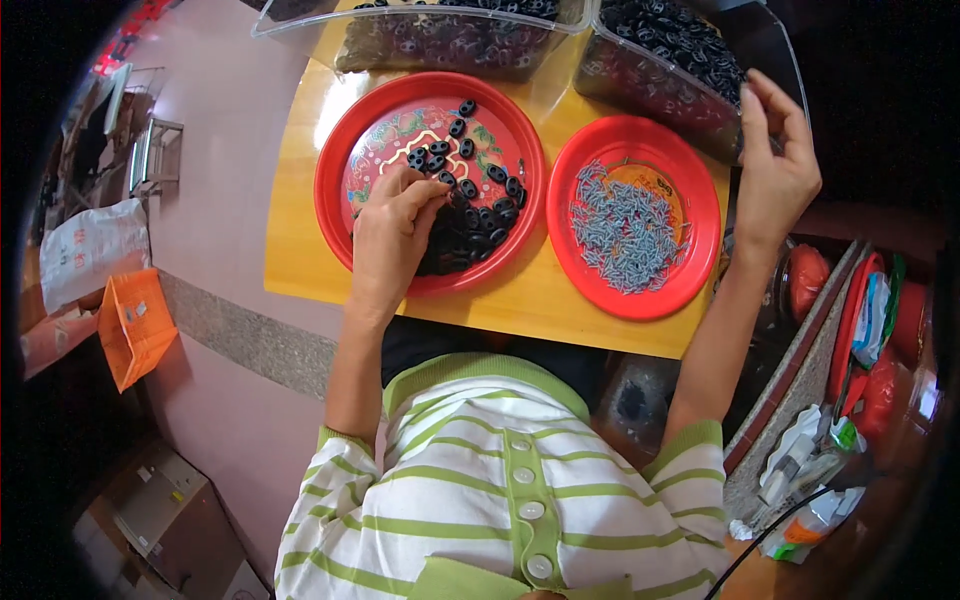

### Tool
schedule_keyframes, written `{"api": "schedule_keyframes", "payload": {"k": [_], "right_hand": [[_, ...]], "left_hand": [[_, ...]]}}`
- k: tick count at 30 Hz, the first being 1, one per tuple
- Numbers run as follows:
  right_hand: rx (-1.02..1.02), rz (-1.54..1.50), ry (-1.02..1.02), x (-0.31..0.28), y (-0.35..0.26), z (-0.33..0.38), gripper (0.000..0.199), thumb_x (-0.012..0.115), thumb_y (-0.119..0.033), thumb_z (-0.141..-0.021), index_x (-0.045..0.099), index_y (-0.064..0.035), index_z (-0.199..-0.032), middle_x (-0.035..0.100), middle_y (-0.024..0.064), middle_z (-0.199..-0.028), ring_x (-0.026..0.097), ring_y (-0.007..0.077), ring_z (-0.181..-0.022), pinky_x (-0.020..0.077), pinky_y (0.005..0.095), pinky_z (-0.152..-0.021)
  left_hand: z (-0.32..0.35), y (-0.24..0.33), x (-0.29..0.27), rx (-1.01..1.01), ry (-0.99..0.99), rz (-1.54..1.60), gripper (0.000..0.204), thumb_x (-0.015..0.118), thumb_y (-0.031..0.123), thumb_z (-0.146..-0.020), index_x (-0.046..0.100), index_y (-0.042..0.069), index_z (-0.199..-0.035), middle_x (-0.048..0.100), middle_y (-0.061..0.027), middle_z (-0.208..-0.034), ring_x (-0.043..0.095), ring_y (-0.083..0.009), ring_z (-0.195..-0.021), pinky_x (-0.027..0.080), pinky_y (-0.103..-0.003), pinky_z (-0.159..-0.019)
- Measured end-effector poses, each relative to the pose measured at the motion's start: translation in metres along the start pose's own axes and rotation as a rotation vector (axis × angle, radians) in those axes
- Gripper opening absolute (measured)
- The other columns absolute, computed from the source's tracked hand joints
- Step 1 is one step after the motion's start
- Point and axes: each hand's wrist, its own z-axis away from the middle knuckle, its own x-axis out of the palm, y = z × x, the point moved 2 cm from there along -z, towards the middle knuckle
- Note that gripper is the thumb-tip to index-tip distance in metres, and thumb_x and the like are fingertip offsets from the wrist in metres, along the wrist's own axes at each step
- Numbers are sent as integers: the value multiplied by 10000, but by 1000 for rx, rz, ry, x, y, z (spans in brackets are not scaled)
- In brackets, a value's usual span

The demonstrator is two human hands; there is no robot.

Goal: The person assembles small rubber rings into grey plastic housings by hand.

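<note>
My left hand point(393, 232) is over a round red tray point(331, 180) with a patterned base. Its thumb and index finger close on a small black oval piece with two holes point(447, 179). More of these black pieces point(467, 148) are scattered across the tray and heaped at its near side. At the right, my right hand point(778, 180) is raised at the edge of a clear plastic bin point(655, 85) full of black pieces. Its thumb and index tips come together; what they hold, if anything, is too small to make out. Between my hands, a second red tray point(565, 255) holds many grey screws point(625, 230).
Another clear bin point(440, 45) of black pieces stands behind the left tray. The yellow table point(290, 235) ends close to my body. To the right is a shelf edge point(800, 350) with red bags and packets. An orange bag point(137, 325) hangs at far left.
</note>
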Motion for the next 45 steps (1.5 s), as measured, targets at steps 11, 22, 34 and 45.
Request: {"api": "schedule_keyframes", "payload": {"k": [11,22,34,45], "right_hand": [[221,-144,-569,29,22,93,83,652,-59,-790,654,-5,-852,615,120,-760,604,225,-676,464,324,-612],[198,109,-428,38,54,86,127,677,-106,-779,664,12,-824,643,143,-768,628,238,-678,479,329,-626],[36,250,-533,49,43,85,134,646,-91,-766,638,3,-861,634,184,-824,627,325,-779,479,395,-692],[641,-955,-663,22,-70,150,71,617,-63,-869,613,-16,-922,636,21,-840,602,69,-738,479,192,-598]], "left_hand": [[-4,-9,4,-41,-83,-193,132,687,46,-715,633,23,-833,574,-116,-838,591,-300,-803,473,-387,-709],[8,24,1,28,78,106,122,680,-22,-761,589,-7,-842,586,-50,-821,584,-138,-695,468,-243,-632],[58,43,24,-597,-147,1309,224,586,43,-884,594,-33,-1094,659,-98,-914,643,-136,-809,517,-243,-757],[70,35,15,-622,-138,1476,170,580,75,-896,612,-25,-1029,664,-122,-921,659,-161,-815,538,-270,-755]]}}
